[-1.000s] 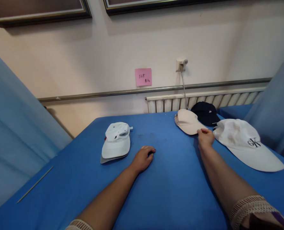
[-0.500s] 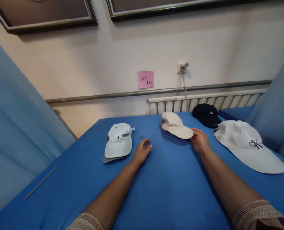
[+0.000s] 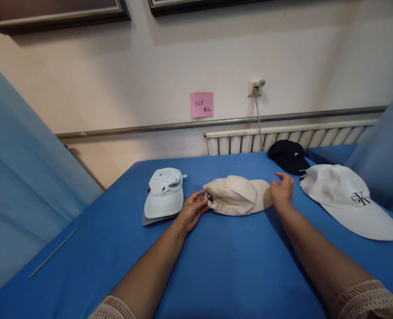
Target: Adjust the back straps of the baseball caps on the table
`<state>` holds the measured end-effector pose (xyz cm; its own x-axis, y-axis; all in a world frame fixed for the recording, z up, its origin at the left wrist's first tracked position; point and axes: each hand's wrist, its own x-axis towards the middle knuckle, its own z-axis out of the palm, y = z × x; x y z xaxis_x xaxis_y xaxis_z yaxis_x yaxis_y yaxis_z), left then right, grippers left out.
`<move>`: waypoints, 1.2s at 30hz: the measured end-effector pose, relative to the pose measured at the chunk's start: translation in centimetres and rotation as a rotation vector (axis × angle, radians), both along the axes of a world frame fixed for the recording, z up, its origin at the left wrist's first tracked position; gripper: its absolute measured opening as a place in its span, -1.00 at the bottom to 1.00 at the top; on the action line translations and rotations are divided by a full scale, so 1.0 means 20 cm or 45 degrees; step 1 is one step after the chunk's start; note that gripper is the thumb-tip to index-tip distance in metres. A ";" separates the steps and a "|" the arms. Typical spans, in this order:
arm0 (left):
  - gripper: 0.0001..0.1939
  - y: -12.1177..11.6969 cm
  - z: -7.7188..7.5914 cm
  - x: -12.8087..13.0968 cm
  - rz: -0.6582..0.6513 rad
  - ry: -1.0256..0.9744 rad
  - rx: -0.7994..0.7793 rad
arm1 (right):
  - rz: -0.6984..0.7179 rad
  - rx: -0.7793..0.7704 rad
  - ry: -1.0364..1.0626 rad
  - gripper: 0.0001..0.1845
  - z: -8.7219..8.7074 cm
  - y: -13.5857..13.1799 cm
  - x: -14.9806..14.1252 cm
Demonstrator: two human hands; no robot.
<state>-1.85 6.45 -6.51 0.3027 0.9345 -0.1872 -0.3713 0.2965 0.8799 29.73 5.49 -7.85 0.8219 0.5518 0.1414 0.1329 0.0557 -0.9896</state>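
A cream cap (image 3: 238, 195) lies on the blue table (image 3: 223, 266) between my hands. My left hand (image 3: 191, 210) pinches its rear strap with thumb and fingers. At the cap's peak end, my right hand (image 3: 282, 190) grips the brim. Left of them a white cap (image 3: 163, 195) sits stacked on a grey-brimmed cap. To the right lie a large white cap with a black logo (image 3: 345, 197) and, behind it, a dark navy cap (image 3: 289, 156).
A thin stick (image 3: 52, 253) lies near the table's left edge. Blue curtains hang at both sides. On the wall behind are a pink note (image 3: 201, 104), a socket with a cord, a rail and a white radiator (image 3: 283, 137).
My right hand has drawn the cream cap leftward from beside the navy cap to the table's middle. My left hand rose from the cloth and took hold of its strap.
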 end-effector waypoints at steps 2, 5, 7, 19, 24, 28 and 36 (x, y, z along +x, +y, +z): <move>-0.48 0.00 0.00 0.01 -0.026 0.038 0.003 | 0.159 0.272 -0.452 -0.71 0.09 -0.09 -0.11; -0.48 -0.02 0.01 0.01 -0.051 0.070 0.004 | 0.746 0.391 -0.731 -0.78 0.16 -0.25 -0.37; -0.50 -0.04 0.02 0.00 -0.094 0.096 0.025 | 1.154 0.252 -0.854 -0.76 0.14 -0.33 -0.52; -0.75 -0.17 0.07 0.03 -0.178 1.380 1.320 | 1.377 -0.198 -0.977 -0.51 -0.01 -0.29 -0.57; -0.70 -0.19 0.03 0.09 -0.439 1.593 1.409 | 1.385 -0.191 -0.881 -0.53 0.02 -0.30 -0.58; -0.83 -0.18 0.04 0.09 -0.459 1.612 1.408 | 1.387 -0.173 -0.906 -0.51 0.03 -0.30 -0.57; -0.96 -0.21 0.07 0.12 -0.455 1.625 1.370 | 1.422 -0.166 -0.999 -0.64 0.02 -0.29 -0.57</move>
